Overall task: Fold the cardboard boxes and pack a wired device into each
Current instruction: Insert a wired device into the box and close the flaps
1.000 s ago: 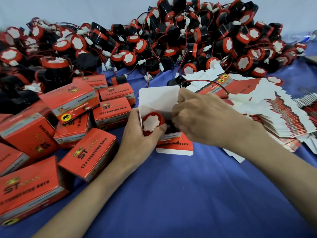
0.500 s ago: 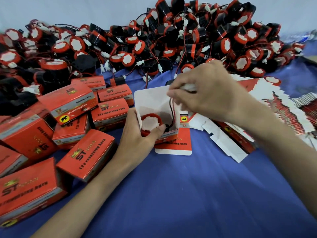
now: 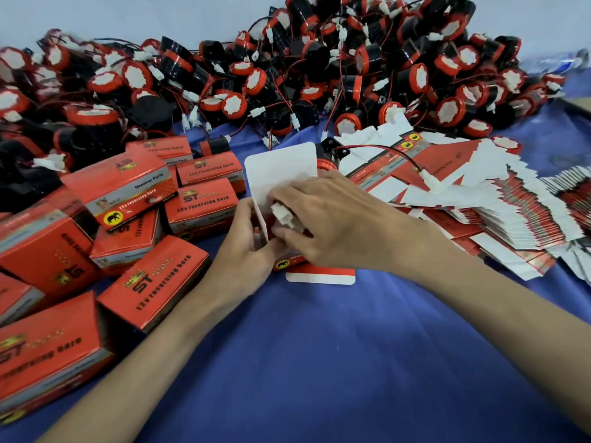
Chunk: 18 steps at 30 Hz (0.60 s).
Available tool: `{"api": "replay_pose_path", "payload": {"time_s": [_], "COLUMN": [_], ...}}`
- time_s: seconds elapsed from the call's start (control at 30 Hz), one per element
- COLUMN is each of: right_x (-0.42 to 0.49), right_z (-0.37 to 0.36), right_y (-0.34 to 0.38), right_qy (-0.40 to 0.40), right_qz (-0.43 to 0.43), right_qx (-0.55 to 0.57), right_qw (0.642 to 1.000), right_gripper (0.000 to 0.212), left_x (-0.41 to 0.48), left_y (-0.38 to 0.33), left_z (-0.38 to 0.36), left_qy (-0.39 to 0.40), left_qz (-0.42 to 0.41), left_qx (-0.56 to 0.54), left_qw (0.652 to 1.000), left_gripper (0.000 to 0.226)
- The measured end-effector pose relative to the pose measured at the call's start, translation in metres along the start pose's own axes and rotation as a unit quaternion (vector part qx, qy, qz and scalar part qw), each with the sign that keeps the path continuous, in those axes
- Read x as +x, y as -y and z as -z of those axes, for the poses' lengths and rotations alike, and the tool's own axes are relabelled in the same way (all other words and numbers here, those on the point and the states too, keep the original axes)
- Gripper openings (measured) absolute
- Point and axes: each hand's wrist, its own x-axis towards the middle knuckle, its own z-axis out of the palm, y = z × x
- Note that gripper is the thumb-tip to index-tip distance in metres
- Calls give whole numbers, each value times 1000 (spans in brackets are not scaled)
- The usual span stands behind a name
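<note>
An open red cardboard box (image 3: 281,174) stands on the blue cloth at the centre, its white lid flap upright. My left hand (image 3: 246,251) grips the box's left side. My right hand (image 3: 332,222) lies over the box mouth and pinches the device's white wire connector (image 3: 283,215) down into it. The device itself is mostly hidden under my right hand. Another red and black wired device (image 3: 329,155) lies just behind the box, its red and black wire running right to a white plug (image 3: 431,182).
Several closed red boxes (image 3: 128,193) are piled at the left. A large heap of red and black wired devices (image 3: 319,65) fills the back. Flat unfolded box blanks (image 3: 511,219) fan out at the right. Blue cloth (image 3: 303,362) covers the near table.
My right hand came down from above the box to its mouth, bringing the white connector and wire inside. The red device face seen earlier in the box is now covered.
</note>
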Motion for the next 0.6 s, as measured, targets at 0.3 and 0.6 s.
{"api": "replay_pose_path", "payload": {"time_s": [0.3,0.6], "right_x": [-4,-7], "right_z": [3,4], "right_y": [4,9], "right_qy": [36,70], "right_qz": [-16,-12], "right_qx": [-32,-100], "right_qw": [999,992], "right_gripper": [44,40], "left_x": [-1,3], "left_y": [3,8], "left_z": [0,7], "left_qy": [-5,-6], "left_qz": [-35,-31], "left_qx": [36,56], "left_qw": [999,998], "left_gripper": [37,40]}}
